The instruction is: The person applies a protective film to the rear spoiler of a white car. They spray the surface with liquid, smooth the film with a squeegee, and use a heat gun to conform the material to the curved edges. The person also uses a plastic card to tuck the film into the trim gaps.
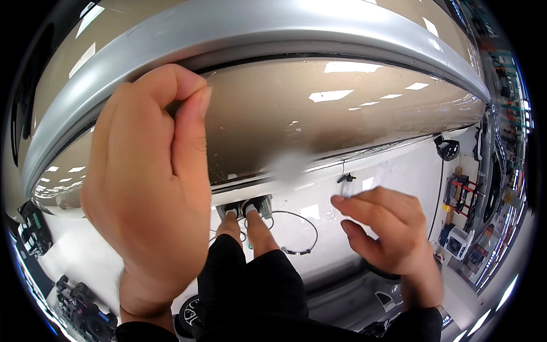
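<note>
Stretching across the upper half of the view, a glossy tan, gently curved painted car panel (268, 122) lies just below a broad satin-silver rail (279, 23), with a thin black trim strip (307, 55) between them. Its long axis runs left to right, nearly level in the middle and dropping toward both ends, though the lens exaggerates that bow; its lower edge faces the wearer's legs. The panel looks stiff and fixed to the vehicle, too large to lift, and probably slippery where clear droplets dot the paint; the gloss would likely scratch easily. The rail's raised edge seems the firmer place to take hold, while flat fingertips would suit the paint.

The bare left hand (151, 154) overlaps the panel's left part and the rail's lower edge, thumb and forefinger meeting at the tips; whether they touch the trim or pinch something thin cannot be told. The bare right hand (390, 231) hangs below the panel's lower edge, fingers curled and thumb apart, nothing visible between them. A pale blurred patch (289, 165) crosses that edge, too indistinct to identify.

Farther down, a clear spray bottle with a black nozzle (348, 185) shows near the right fingertips. A thin black looped hose (316, 231) lies on the glossy white floor (327, 248), beside the wearer's dark shoes (249, 205).
</note>
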A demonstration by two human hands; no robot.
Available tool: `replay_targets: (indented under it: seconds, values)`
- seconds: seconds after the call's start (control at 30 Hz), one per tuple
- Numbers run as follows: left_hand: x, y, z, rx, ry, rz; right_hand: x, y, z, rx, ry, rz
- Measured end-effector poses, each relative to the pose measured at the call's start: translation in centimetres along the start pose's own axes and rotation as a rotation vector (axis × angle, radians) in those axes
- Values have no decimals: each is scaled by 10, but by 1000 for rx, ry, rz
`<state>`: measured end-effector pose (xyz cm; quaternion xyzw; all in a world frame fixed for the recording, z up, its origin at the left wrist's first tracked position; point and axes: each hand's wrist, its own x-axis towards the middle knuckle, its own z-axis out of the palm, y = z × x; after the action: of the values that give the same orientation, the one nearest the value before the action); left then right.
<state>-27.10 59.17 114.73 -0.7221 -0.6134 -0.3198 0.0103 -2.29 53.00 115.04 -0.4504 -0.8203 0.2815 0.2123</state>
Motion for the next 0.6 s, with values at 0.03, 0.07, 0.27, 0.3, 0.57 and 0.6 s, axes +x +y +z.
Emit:
replay_targets:
  seconds: [0.03, 0.07, 0.27, 0.3, 0.57, 0.6]
  values:
    - [0, -3, -1, -7, -3, 15, 9, -2, 2, 2, 2, -3]
    - [0, -6, -2, -14, -8, 30, 21, -6, 5, 39, 113, -8]
    - [-7, -19, -3, -277, 73, -86, 103, -22, 18, -44, 342, -156]
    - [-6, -18, -3, -321, 52, -104, 109, -25, 20, -66, 350, -156]
    - [7, 17, -9, -414, 7, -275, 106, -10, 18, 210, 301, 26]
    - [22, 44, -29, -421, -63, -401, 108, -15, 16, 217, 289, 15]
